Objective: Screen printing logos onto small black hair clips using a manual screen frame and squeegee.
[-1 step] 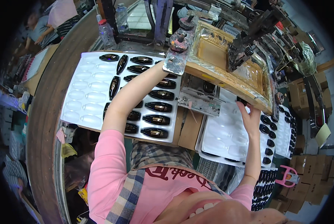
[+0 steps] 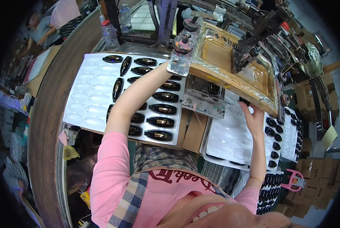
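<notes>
My left forearm (image 2: 135, 93) reaches up over a white moulded tray (image 2: 75, 110) of glossy black, bottle-shaped pieces (image 2: 164, 97) with gold printing; my left hand disappears behind a paint-spattered metal plate (image 2: 177, 62). My right hand (image 2: 253, 117) is raised below the right end of a wooden screen-printing frame (image 2: 225, 76), its fingertips closed on a small black piece (image 2: 244, 102), partly hidden by the frame. Under the frame, a dark piece (image 2: 213, 88) sits on a metal fixture (image 2: 202, 106). Stacked white trays (image 2: 227, 136) lie below my right hand.
Metal arms (image 2: 257, 34) rise over the frame. Plastic bottles (image 2: 110, 36) stand at back left. A curved wooden rail (image 2: 42, 114) runs along the left, with a co-worker (image 2: 40, 32) beyond. More filled trays (image 2: 267, 190), cardboard boxes (image 2: 314, 182) and a pink stool (image 2: 293, 178) are at right.
</notes>
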Demonstrator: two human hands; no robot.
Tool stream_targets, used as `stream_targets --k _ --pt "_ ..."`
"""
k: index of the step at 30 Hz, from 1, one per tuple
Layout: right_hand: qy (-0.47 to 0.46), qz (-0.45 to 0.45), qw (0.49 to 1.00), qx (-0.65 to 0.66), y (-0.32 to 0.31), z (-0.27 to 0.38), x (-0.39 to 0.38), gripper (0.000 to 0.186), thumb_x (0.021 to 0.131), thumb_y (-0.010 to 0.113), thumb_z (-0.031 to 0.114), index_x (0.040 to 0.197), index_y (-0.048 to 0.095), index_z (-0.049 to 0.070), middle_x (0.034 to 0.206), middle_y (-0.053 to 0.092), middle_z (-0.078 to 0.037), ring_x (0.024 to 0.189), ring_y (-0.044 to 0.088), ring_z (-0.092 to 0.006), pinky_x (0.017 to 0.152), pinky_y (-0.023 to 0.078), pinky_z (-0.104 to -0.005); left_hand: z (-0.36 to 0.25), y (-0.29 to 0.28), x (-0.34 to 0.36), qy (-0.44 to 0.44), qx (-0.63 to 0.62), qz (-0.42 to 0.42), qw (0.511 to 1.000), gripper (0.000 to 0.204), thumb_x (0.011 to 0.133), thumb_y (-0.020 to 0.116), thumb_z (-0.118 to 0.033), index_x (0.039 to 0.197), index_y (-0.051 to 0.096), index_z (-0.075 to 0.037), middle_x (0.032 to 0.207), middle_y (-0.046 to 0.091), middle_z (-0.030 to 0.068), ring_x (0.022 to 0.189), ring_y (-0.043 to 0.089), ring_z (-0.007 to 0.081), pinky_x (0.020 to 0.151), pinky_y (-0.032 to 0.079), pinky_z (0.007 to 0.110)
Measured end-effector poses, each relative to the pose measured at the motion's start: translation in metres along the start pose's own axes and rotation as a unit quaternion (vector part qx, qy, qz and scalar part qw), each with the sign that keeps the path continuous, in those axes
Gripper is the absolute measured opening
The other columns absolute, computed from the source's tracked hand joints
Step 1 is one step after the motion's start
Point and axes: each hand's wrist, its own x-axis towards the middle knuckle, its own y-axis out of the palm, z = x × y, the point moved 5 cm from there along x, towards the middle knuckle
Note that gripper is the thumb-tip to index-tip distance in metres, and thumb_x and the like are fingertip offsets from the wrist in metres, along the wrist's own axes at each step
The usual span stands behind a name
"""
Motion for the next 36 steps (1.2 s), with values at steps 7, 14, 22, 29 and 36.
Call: stream_targets --k 7,14,22,29,36 --pt "-0.075 0.08 0.989 -0.097 0.051 0.032 0.032 0.039 0.074 0.066 0.026 0.102 0.056 0.0 0.099 0.058 -0.013 0.086 0.055 -0.0247 0.077 0.041 -0.0292 -0.019 -0.07 -0.022 -0.061 -0.328 -0.049 0.941 0.023 0.083 0.056 -0.018 0.098 0.06 -0.001 0.082 0.061 0.0052 0.073 0.057 0.0109 0.068 0.045 0.023" --pt "-0.063 0.116 0.99 -0.044 0.083 0.03 0.033 0.045 0.079 0.06 0.035 0.103 0.053 -0.002 0.101 0.054 -0.02 0.094 0.05 -0.0308 0.083 0.037 -0.0344 0.158 -0.171 -0.124 -0.198 -0.358 -0.192 0.892 0.024 0.084 0.055 -0.02 0.095 0.059 0.001 0.086 0.06 0.0038 0.075 0.054 0.0073 0.066 0.043 0.02" --pt "-0.089 0.07 0.986 -0.12 0.082 0.027 0.021 0.036 0.083 0.055 0.023 0.106 0.048 -0.004 0.096 0.056 -0.021 0.088 0.055 -0.0342 0.076 0.042 -0.0355 0.228 -0.232 -0.211 -0.275 -0.211 -0.306 0.887 0.03 0.078 0.063 -0.029 0.078 0.063 0.001 0.068 0.057 0.0023 0.061 0.055 0.0097 0.061 0.045 0.021" --pt "-0.123 0.065 0.962 -0.235 0.086 0.015 0.022 0.043 0.087 0.046 0.027 0.115 0.043 -0.006 0.111 0.048 -0.028 0.105 0.045 -0.0409 0.089 0.035 -0.0393 0.274 -0.217 -0.221 -0.371 -0.127 -0.351 0.85 0.034 0.075 0.065 -0.034 0.073 0.065 0.0 0.062 0.058 0.0027 0.054 0.052 0.0092 0.049 0.041 0.022" --pt "-0.149 0.043 0.956 -0.249 0.088 0.004 0.019 0.041 0.087 0.047 0.025 0.112 0.044 -0.006 0.107 0.049 -0.028 0.099 0.048 -0.0421 0.083 0.038 -0.0413 0.29 -0.21 -0.212 -0.368 -0.049 -0.361 0.856 0.026 0.073 0.066 -0.027 0.074 0.067 -0.001 0.055 0.057 0.0027 0.049 0.05 0.0086 0.047 0.04 0.023"
